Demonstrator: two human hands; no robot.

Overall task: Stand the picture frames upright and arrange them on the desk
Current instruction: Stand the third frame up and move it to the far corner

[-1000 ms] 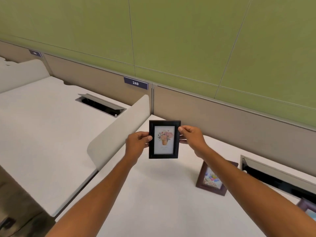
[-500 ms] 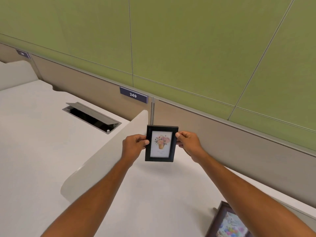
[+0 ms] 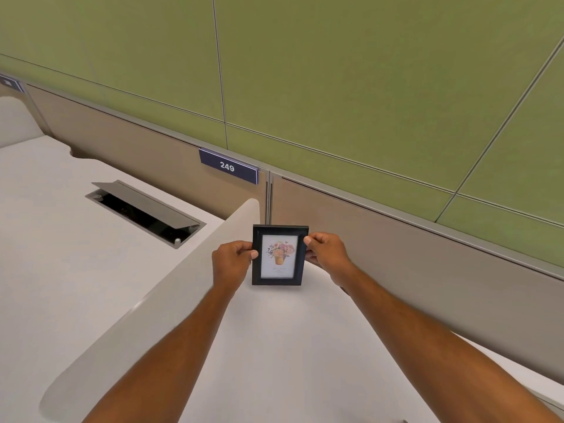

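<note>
A small black picture frame (image 3: 279, 255) with a flower-pot print is held upright, facing me, near the back corner of the white desk (image 3: 290, 346). Its lower edge sits at or just above the desk surface; I cannot tell if it touches. My left hand (image 3: 232, 262) pinches the frame's left side. My right hand (image 3: 326, 253) grips its right side, with fingers behind it. No other frame is in view.
A curved white divider (image 3: 171, 303) runs along the desk's left side, close to my left hand. Behind the frame stands a beige partition (image 3: 396, 254) under green wall panels, with a blue "249" label (image 3: 228, 166). The neighbouring desk has an open cable hatch (image 3: 146, 212).
Both hands carried the black frame farther back and lower, toward the desk's back corner. The view shifted left and up, so the brown frame at the right has left the picture.
</note>
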